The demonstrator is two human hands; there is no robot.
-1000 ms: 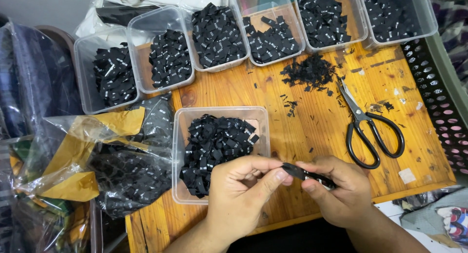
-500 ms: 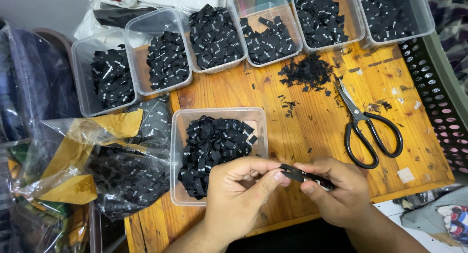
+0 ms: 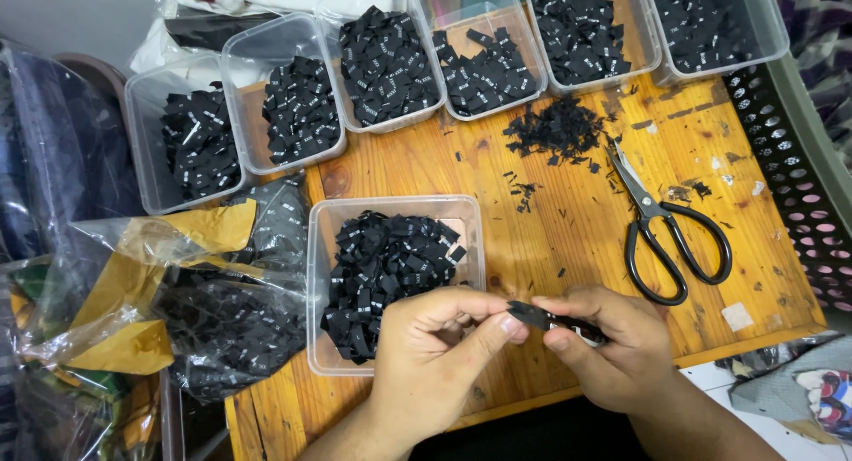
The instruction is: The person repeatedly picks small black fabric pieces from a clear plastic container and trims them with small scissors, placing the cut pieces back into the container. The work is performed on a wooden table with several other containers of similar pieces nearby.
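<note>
Head view looked down on my worktable, and at the far left of the frame lay a clear plastic bag (image 3: 204, 319) stuffed with black labels and backed with yellow paper. Just right of it, at lower centre, stood an open clear tub (image 3: 324, 275) heaped with more loose black labels. My left hand (image 3: 435, 359) was curled below that tub, thumb and forefinger pressed together on the near end of a small black label (image 3: 531, 315). My right hand (image 3: 612, 346) met it at the lower middle of the frame, fingers closed on the other end, with a thin stack of the same labels tucked under the thumb, as far as I could tell. To do this well, I judged, I had to peel off only one piece, keep it flat, and line its edges up before letting go. Across the top ran a row of tubs (image 3: 266, 106) of sorted labels, with a pile of black trimmings (image 3: 555, 128) below them. Farther right lay black-handled scissors (image 3: 670, 239), blades shut, beside a perforated dark basket (image 3: 799, 159) at the right edge.
</note>
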